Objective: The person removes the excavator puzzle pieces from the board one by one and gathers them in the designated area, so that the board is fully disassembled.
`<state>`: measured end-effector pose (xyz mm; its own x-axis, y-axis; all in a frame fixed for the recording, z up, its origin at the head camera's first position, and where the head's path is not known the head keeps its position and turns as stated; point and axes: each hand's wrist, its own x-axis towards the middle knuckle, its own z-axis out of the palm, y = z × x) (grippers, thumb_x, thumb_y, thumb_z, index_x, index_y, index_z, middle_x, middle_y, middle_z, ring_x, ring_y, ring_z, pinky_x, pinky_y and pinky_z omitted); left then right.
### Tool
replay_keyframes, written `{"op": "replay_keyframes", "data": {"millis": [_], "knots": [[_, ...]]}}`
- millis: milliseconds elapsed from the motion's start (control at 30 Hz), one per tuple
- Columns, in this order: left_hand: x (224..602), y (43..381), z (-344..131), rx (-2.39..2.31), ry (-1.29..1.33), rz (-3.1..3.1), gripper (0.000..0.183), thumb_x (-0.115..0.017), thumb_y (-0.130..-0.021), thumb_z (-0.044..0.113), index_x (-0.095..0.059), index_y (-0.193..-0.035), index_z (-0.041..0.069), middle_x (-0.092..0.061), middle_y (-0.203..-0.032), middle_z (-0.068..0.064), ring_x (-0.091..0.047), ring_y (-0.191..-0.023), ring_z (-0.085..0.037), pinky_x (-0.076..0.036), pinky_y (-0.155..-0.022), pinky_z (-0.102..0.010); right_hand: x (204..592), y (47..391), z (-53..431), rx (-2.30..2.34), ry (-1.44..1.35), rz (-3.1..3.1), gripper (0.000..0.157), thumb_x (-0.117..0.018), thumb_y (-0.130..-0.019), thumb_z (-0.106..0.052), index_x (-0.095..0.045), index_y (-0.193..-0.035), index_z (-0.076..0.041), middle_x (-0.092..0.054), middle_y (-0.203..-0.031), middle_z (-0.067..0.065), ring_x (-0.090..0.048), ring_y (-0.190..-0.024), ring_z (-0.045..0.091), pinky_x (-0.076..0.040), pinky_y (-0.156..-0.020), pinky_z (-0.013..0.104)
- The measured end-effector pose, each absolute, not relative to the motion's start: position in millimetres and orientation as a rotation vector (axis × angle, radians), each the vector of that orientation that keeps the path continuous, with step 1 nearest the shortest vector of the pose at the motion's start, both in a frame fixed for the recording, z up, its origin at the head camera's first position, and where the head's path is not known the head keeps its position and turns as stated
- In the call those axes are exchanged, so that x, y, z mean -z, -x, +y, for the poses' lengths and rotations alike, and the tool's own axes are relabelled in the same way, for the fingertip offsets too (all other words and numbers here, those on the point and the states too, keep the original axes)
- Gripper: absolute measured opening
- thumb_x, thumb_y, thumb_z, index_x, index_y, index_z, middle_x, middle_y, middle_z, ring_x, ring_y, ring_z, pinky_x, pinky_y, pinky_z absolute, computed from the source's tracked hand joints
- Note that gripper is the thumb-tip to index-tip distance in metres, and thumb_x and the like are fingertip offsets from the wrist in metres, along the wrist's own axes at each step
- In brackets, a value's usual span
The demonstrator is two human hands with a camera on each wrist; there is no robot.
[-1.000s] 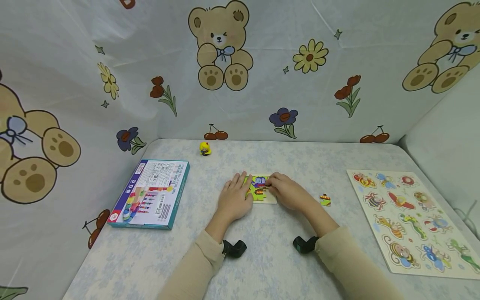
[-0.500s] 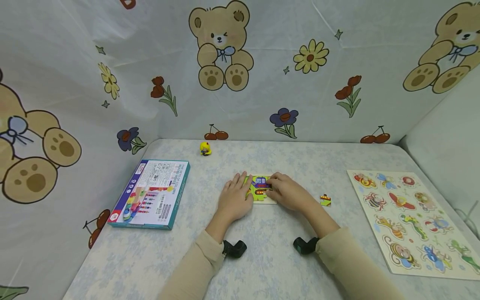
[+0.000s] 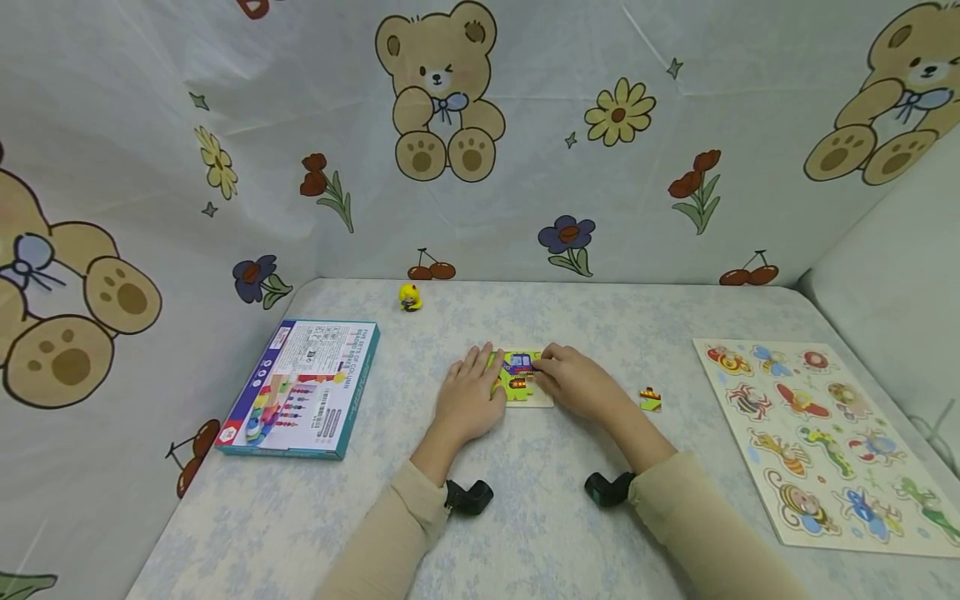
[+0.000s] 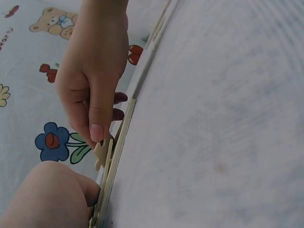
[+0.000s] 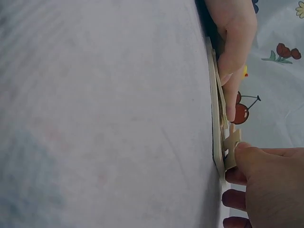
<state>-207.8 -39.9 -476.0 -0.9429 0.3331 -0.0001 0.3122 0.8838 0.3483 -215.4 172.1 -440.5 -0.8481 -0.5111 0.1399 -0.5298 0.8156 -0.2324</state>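
A small jigsaw puzzle board [image 3: 542, 401] with a yellow-green vehicle picture lies mid-table. My left hand [image 3: 467, 398] rests on its left part, fingers stretched out. At the board's right side, my right hand [image 3: 576, 382] pinches a puzzle piece [image 5: 232, 148] between thumb and finger. That piece stands tilted over the board in the right wrist view, its pale wooden underside showing. Seen from the left wrist, the same piece [image 4: 99, 154] sits at the right thumb's tip, close to the board. Another puzzle piece [image 3: 650, 400] lies loose on the table, right of the right hand.
To the left lies a boxed set [image 3: 307, 387] with a teal edge. A yellow toy figure [image 3: 410, 297] stands near the back edge. On the right is a large board of insect pictures [image 3: 832, 450]. A bear-print cloth [image 3: 517, 208] hangs behind the table [image 3: 525, 533].
The right fingers dip toward the board's middle half a second ago, then draw back slightly to the right with the piece. The left hand stays in place.
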Motion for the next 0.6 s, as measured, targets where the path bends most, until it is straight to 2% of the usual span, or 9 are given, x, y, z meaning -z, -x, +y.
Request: {"op": "replay_keyframes", "data": {"millis": [267,600], "knots": [[477.5,208.6,-39.9,-0.537,-0.505,2.996,0.060,-0.029,-0.103,0.039,-0.018,-0.160,0.025,-0.011,-0.168,0.002,-0.005,-0.156,-0.022,-0.008,-0.127,-0.045,444.0,216.5,177.0,-0.487,-0.863,-2.923,0.030,-0.057,-0.101,-0.020,-0.069,-0.125,-0.006,-0.064,-0.115,0.006,-0.062,-0.102,0.019,-0.054,-0.090,0.038],[477.1,207.6,-40.4,-0.550,-0.513,2.995,0.060,-0.028,-0.103,0.039,-0.019,-0.160,0.024,-0.011,-0.168,0.001,-0.006,-0.156,-0.023,-0.009,-0.127,-0.046,447.4,216.0,180.2,-0.582,-0.862,-2.928,0.031,-0.064,-0.098,-0.022,-0.068,-0.123,-0.005,-0.064,-0.118,0.007,-0.062,-0.107,0.022,-0.053,-0.093,0.041]]}}
